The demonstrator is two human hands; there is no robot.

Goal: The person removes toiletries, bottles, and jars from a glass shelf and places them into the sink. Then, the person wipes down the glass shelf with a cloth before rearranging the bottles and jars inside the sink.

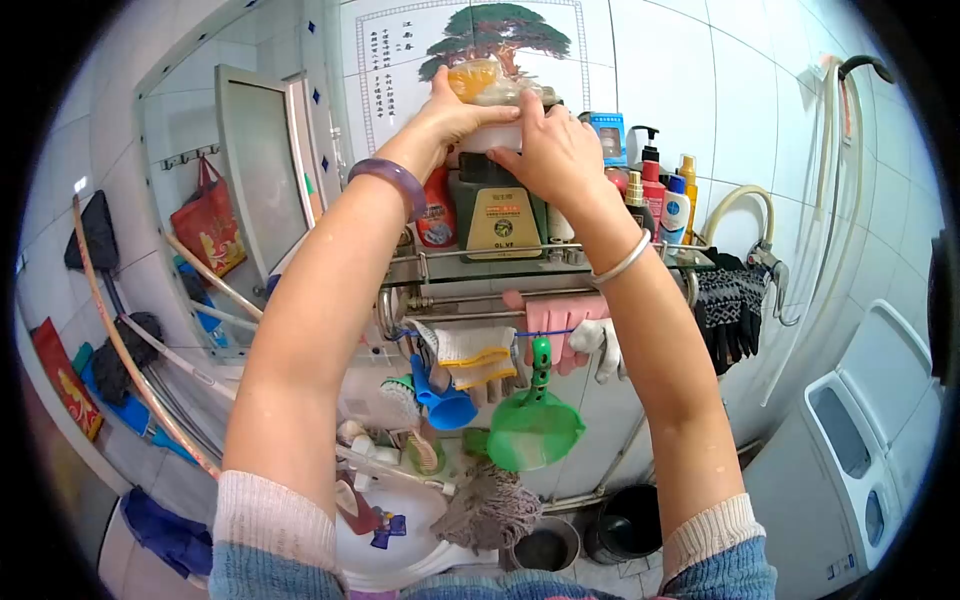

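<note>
Both arms reach up to the glass shelf [470, 270]. My left hand [450, 118] curves around the left side of a white container [492, 138], thumb across its front. On top of the container sits a clear plastic bag with something orange [476, 80] in it; I cannot make out its kind. My right hand [558, 150] grips the right side, fingers over the plastic and thumb low on the container. Directly below stands a dark green bottle [480, 225] with a gold label; whether the container touches it is unclear. A red bottle [436, 212] stands to its left.
Several bottles, among them a blue-and-white can [676, 208], crowd the shelf's right end. Underneath hang pink gloves [560, 325], a green scoop [537, 430], a blue funnel-like cup [447, 407] and black patterned gloves [730, 305]. A sink [400, 545], mop head [490, 510] and washing machine [850, 480] are lower.
</note>
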